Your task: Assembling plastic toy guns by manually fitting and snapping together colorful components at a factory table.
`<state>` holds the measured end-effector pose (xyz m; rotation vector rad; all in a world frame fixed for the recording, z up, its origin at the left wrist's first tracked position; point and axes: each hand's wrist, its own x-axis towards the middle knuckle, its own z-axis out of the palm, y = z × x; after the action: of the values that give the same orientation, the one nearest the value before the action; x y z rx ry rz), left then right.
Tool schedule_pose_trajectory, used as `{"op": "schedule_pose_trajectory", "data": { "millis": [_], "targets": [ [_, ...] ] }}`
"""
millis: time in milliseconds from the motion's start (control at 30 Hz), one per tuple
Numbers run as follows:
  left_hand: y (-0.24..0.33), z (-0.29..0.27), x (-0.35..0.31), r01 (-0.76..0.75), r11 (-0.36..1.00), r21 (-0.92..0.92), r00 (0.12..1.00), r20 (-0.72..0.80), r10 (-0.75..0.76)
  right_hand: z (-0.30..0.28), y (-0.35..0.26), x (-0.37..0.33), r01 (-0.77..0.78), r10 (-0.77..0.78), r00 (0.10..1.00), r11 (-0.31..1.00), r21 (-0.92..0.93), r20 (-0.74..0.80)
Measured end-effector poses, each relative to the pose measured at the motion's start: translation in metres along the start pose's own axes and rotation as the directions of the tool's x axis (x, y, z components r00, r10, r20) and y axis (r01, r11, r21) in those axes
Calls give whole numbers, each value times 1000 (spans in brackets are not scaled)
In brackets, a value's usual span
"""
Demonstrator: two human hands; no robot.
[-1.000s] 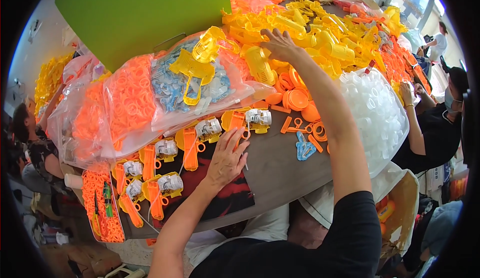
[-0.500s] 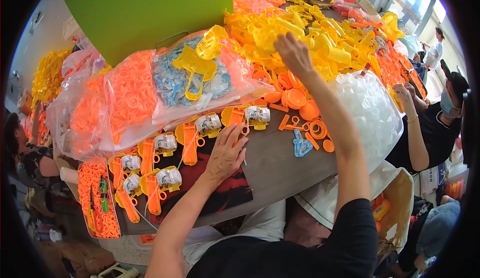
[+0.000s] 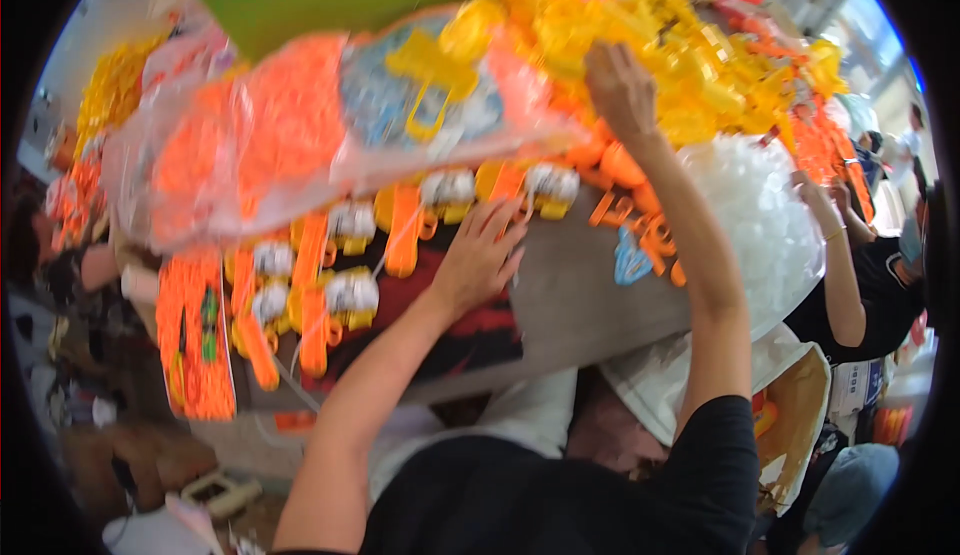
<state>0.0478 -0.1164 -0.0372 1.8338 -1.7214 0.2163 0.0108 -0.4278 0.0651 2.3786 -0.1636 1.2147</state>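
My left hand (image 3: 482, 260) lies palm down on the table with its fingers stretched out, fingertips against the last assembly in the row. This assembly has an orange strip (image 3: 503, 181), yellow plastic and a white round unit (image 3: 551, 187). Several like it, such as the one with the orange strip (image 3: 404, 230), stand in a row to the left. My right hand (image 3: 622, 90) is over the near edge of a heap of yellow plastic parts (image 3: 690, 65). Its fingers bend downward and are blurred, so whether they grip a part is hidden.
Clear bags of orange rings (image 3: 290, 120) and blue pieces (image 3: 375, 95) lie beyond the row. White translucent parts (image 3: 755, 205) are heaped at right, near loose orange parts and a blue piece (image 3: 631, 257). A tray of orange links (image 3: 190, 325) sits left. Co-workers sit at both sides.
The whole view has shifted and blurred. My right hand stays at the yellow heap, its fingers more bent and turned down. My left hand keeps its place by the last assembly.
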Motion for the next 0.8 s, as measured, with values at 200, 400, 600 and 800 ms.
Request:
{"op": "schedule_pose_trajectory", "data": {
  "millis": [200, 400, 600, 800],
  "targets": [
    [6, 3, 0, -171, 971, 168, 955, -215, 205, -107, -103, 6, -151, 81, 976, 921, 360, 203],
    [104, -49, -121, -84, 991, -109, 937, -348, 41, -220, -199, -45, -173, -147, 824, 854, 490, 547],
    [99, -97, -186, 431, 902, 20, 851, -341, -399, -234, -284, -51, -377, -66, 643, 840, 390, 763],
    [114, -124, -264, 583, 810, 60, 749, -426, -508, -211, -287, -47, -376, -89, 821, 657, 653, 564]
  ]
}}
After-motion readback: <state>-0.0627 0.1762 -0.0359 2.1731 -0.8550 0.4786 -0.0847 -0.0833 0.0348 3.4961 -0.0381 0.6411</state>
